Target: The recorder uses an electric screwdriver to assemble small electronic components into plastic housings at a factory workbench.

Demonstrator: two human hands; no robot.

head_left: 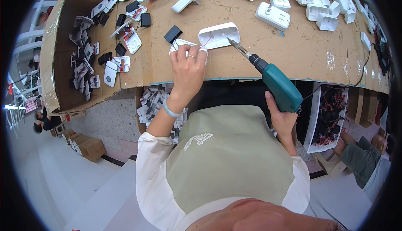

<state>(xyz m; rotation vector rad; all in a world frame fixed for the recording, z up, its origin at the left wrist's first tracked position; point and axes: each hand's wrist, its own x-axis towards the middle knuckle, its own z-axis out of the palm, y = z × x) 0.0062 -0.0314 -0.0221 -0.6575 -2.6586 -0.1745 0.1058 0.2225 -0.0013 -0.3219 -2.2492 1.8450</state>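
My left hand (188,68) is closed on a small white plastic cover (177,43), its fingers bent over the piece and partly hiding it. Against the cover's far edge lies a black box (173,34) on wires. Just right of those fingers, a white plastic housing (220,34) lies with its hollow side showing; a thin red wire runs into it. In my right hand (281,120) is a green corded soldering gun (281,86), pointing up and left. Its metal tip is at the housing's right end; whether it touches cannot be made out.
A cardboard box (50,55) at left borders several wired covers (110,73). White housings (273,16) are heaped at far right. Below the table's front edge stand a bin of small parts (153,105) and a white crate (312,134) of dark wired parts. Someone sits at right.
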